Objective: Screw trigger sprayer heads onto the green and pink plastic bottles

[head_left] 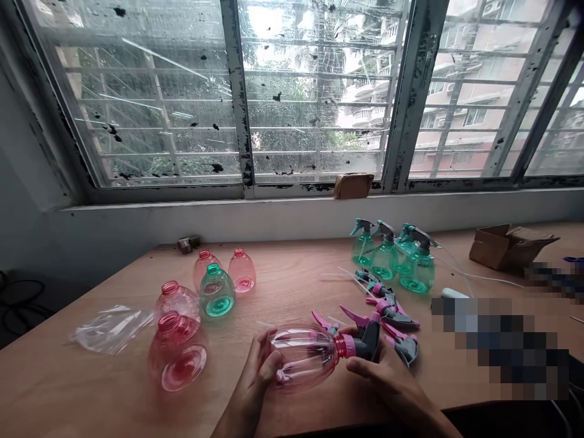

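- My left grip (256,368) is curled around the base of a transparent pink, rounded plastic bottle (305,350), held sideways over the brown wooden bench (109,389) near its front edge.
- My right grip (387,370) is closed around a pink-and-grey plastic trigger head (367,342) at the bottle's neck.
- Loose pink-and-grey trigger sprayers (399,317) lie beyond my right grip.
- Four transparent green spray bottles (417,272) stand behind them.

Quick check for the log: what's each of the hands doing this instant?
Left hand: closed, holding the base end of a clear pink bottle, tilted on its side.
Right hand: closed, holding the pink-and-grey spray head at its neck.
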A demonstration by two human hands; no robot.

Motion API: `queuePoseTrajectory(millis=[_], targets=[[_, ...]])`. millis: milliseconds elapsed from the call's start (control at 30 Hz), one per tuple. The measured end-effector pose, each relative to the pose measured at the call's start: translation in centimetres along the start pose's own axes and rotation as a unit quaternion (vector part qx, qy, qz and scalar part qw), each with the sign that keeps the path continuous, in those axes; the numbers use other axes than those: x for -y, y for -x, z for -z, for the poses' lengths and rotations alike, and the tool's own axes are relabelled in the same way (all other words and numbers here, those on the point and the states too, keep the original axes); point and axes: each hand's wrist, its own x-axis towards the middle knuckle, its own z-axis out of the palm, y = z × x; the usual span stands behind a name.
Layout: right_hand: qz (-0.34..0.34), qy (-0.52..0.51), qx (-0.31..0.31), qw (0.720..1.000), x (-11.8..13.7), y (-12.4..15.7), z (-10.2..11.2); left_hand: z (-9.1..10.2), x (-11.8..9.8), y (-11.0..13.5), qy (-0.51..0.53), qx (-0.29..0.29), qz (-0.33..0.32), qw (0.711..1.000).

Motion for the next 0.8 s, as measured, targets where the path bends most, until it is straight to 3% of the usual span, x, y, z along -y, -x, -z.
queuePoseTrajectory(millis=[300, 433, 800], targets=[[0.028, 0.039, -0.001, 0.999, -0.3, 0.6, -0.2, 0.2, 0.4, 0.0, -0.009, 0.010, 0.003, 1.000], [0.037, 0.052, -0.030, 0.998, -0.2, 0.8, -0.2, 0.3, 0.6, -0.1, -0.010, 0.014, 0.009, 1.000], [0.000, -0.045, -0.002, 0.999, -1.3, 1.0, -0.7, 0.5, 0.7, 0.5, -0.015, 0.045, -0.013, 0.999]])
